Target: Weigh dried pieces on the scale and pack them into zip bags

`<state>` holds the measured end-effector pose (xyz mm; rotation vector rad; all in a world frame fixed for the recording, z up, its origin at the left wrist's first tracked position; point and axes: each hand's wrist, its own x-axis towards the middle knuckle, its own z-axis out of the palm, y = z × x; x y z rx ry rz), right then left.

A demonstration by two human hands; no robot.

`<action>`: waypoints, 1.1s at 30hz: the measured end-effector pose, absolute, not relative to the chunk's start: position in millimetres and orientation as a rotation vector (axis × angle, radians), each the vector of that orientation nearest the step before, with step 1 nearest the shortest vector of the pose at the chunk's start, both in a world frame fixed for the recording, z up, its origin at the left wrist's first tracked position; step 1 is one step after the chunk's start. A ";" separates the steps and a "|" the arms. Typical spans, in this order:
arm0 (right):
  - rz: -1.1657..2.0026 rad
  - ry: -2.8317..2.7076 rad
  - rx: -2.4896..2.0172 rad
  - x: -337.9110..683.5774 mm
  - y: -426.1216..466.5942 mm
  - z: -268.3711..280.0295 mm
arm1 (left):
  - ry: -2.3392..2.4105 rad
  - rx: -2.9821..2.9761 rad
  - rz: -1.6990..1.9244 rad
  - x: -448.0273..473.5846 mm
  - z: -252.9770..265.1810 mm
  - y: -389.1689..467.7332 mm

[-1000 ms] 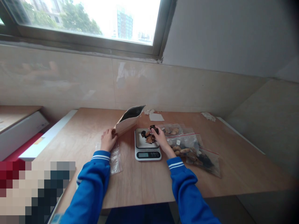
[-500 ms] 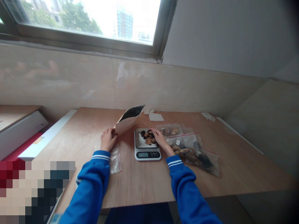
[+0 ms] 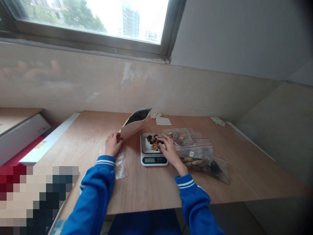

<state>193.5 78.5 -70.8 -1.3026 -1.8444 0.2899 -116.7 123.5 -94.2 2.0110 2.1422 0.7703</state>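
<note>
My left hand (image 3: 113,144) is closed on the lower edge of a paper bag (image 3: 134,129), which leans to the right with its mouth gaping and its dark lining showing. To the bag's right stands a white kitchen scale (image 3: 144,156) with lit digits. Dark-edged dried slices (image 3: 154,142) lie in a small pile on its plate. My right hand (image 3: 170,152) reaches over the plate's right side, fingers apart, the tips at the edge of the pile; I see nothing held in them.
Zip bags with dried pieces (image 3: 195,160) overlap right of the scale. A flat clear plastic bag (image 3: 121,168) lies by my left wrist. Behind the scale are a white card (image 3: 163,121) and crumpled tissue (image 3: 156,115); another tissue (image 3: 217,121) sits far right. A tiled wall (image 3: 195,91) closes off the back.
My right hand has come further over the scale plate and its fingers have spread. The front zip bag has shifted slightly. My left hand stays on the paper bag.
</note>
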 end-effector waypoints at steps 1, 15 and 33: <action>0.246 -1.893 -1.313 193.0 74.6 -69.1 | 2.139 2.014 0.766 -116.8 -94.1 123.4; 0.043 -2.140 -1.433 193.8 74.2 -67.6 | 2.134 1.970 0.754 -116.1 -92.5 122.6; 0.060 -2.180 -1.416 153.0 79.6 -51.5 | 2.126 2.001 0.751 -117.6 -94.5 124.6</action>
